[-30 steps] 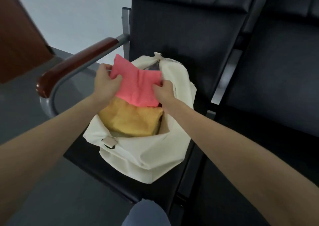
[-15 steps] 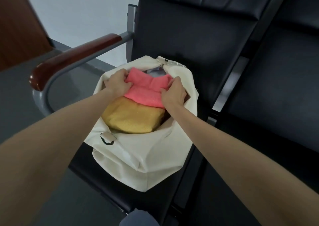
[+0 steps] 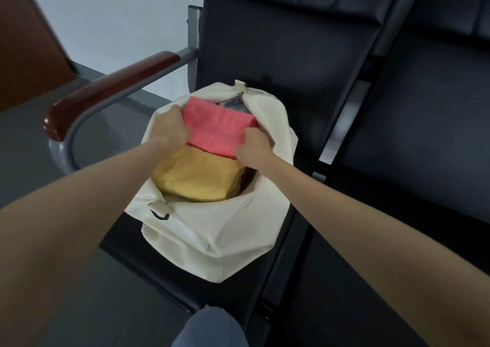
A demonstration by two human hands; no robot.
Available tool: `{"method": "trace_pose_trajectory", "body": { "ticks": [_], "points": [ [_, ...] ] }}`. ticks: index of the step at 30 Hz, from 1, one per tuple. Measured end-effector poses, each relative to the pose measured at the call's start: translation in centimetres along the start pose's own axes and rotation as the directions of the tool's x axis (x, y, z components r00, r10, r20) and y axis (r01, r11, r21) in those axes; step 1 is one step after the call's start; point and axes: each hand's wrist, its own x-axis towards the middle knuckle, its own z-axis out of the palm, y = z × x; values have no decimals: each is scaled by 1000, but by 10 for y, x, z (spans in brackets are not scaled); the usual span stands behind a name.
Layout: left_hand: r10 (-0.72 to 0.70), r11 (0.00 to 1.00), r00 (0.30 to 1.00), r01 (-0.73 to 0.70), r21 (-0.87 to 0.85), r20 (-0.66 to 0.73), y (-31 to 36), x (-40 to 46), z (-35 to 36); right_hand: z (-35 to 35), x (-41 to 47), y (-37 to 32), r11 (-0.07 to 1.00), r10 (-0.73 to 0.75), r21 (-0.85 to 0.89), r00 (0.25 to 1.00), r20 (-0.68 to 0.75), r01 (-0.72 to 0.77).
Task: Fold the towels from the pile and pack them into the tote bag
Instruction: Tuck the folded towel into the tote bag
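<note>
Head view looks down on a cream tote bag [image 3: 212, 230] that sits open on a black seat [image 3: 305, 62], beside a wooden armrest [image 3: 114, 86]. A folded pink towel [image 3: 217, 129] lies in the far half of the bag's mouth, its near edge overlapping a folded yellow towel [image 3: 196, 179] already packed below it. The left hand [image 3: 171, 131] grips the pink towel's left end with curled fingers, and the right hand [image 3: 252, 147] pinches its near right corner, fingers curled round the cloth. The pile of unfolded towels is out of sight.

The step looks like seating the pink towel in the bag. The towel seems light and soft, so it will sag and lose its fold if held by one corner only; holding both ends, as here, should keep the fold flat. The bag's walls are limp cloth and may collapse inward, so the towel probably needs pressing down along its edges rather than at the middle. Nothing here appears fragile or slippery.
</note>
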Motion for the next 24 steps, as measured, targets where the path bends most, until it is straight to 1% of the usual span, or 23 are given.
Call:
{"method": "trace_pose_trajectory", "body": {
  "ticks": [1,2,4,6,7,10,13,16,19,21,24],
  "points": [
    [8,1000,1000,-8,20,3,3,-7,-2,-6,-10,-2,999,-33,14,999,28,33],
    [20,999,1000,-21,45,18,9,-15,-4,-12,-20,-2,996,-81,32,996,22,81],
    [60,996,996,-64,61,67,25,-32,-10,-30,-40,7,989,-145,38,989,-29,146],
    [110,992,987,-115,42,114,46,-49,-17,-55,-62,23,980,-194,-43,980,-48,192],
    [129,990,984,-135,41,122,57,-57,-20,-70,-75,34,979,-194,-81,980,-46,189],
    [189,980,973,-195,30,136,102,-85,-28,-114,-111,75,980,-141,-151,988,-67,130],
    [274,961,946,-266,-69,172,149,-118,-23,-154,-152,123,980,-52,-195,991,-121,28],
    [298,954,923,-286,-87,242,198,-147,-3,-189,-200,175,976,31,-205,985,-167,-65],
    [352,936,889,-334,-112,293,247,-178,26,-211,-247,228,972,122,-176,973,-194,-157],
    [397,918,848,-369,-148,350,283,-204,50,-223,-284,267,956,200,-171,956,-216,-239],
    [490,870,746,-449,-202,452,337,-249,86,-236,-337,329,921,307,-167,919,-246,-352]
  ]
}}
